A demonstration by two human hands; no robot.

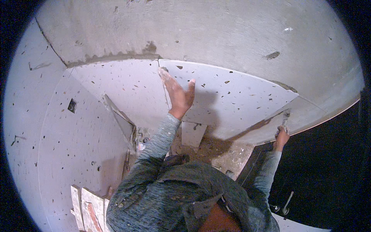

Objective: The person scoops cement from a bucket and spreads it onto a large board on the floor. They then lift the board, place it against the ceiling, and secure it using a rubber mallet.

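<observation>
Two large white, dark-specked tiles, a left tile (116,83) and a right tile (239,94), stand side by side against the wall with a thin upright joint between them. My left hand (177,92) lies over that joint, fingers stretched upward to the top edge and thumb spread to the right; nothing is in it. Out at the right end of the tiles, my right hand (282,134) is closed around a small tool (286,119) with a narrow, greyish, mortar-smeared end pointing up at the bare wall. Its exact kind is too small to tell.
Rough grey cement (216,34) covers the wall above the tiles. A speckled side wall (46,127) with a square hole (72,105) stands left. Pale planks (91,205) lean at lower left. A narrow tile piece (193,135) stands below. At right is a dark opening (324,162).
</observation>
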